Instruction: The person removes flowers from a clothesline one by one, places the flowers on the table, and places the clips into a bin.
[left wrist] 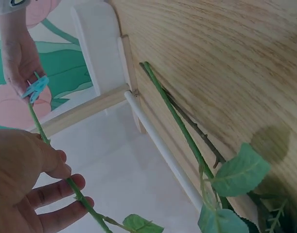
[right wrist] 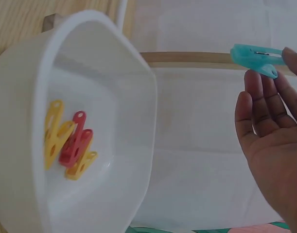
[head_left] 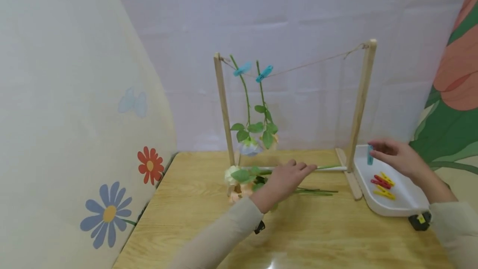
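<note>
My left hand [head_left: 284, 182] pinches a green flower stem [left wrist: 39, 124] between thumb and fingers, above the table. Leaves and a white flower [head_left: 232, 175] show left of that hand; whether this bloom belongs to the held stem I cannot tell. Over the white tray [head_left: 401, 210], my right hand [head_left: 401, 159] pinches a turquoise clothespin [right wrist: 257, 57] between thumb and fingers. Two flowers hang head down from the string [head_left: 310, 67], each stem clipped by a blue clothespin [head_left: 264, 74]. More stems [left wrist: 175, 116] lie on the table beneath my left hand, with a peach bloom [head_left: 236, 196] beside them.
Wooden posts [head_left: 361, 107] hold the string at both ends, joined low down by a white bar [head_left: 337, 168]. Inside the tray lie red [right wrist: 76, 141] and yellow clothespins [right wrist: 56, 133]. A black object with a yellow label [head_left: 420, 221] sits at the tray's near corner.
</note>
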A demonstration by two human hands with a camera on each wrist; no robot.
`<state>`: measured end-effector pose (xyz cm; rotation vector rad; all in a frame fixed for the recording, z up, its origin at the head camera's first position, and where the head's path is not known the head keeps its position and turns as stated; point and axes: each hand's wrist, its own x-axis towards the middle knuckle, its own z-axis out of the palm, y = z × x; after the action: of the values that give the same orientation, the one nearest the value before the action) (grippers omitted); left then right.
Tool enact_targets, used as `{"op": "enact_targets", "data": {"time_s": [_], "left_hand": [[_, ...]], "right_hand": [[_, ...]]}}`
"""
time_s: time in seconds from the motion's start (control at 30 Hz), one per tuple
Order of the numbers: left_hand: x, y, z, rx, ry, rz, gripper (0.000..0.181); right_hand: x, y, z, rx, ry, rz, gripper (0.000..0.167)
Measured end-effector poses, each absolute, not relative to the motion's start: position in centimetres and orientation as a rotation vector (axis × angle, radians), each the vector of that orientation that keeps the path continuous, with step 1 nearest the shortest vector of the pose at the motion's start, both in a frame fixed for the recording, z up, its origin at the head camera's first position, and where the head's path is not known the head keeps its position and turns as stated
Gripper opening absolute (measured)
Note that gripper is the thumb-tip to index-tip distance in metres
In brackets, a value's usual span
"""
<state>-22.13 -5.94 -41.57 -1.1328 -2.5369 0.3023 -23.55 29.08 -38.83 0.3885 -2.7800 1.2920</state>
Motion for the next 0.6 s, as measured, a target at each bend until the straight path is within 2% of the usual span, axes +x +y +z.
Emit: {"op": "enact_targets", "data": {"time_s": [0.4, 0.6], "left_hand": [[-22.5, -5.5, -42.6, -1.077, -2.522, 0.391, 0.052], [-22.6, -5.3, -43.5, -1.066, -2.552, 0.404, 0.049]], "right_hand": [[-23.6, 30.0, -40.1, 0.331, -2.775, 1.159, 0.046], [-23.5, 30.8, -41.3, 0.372, -2.758, 1.085, 0.041]]}}
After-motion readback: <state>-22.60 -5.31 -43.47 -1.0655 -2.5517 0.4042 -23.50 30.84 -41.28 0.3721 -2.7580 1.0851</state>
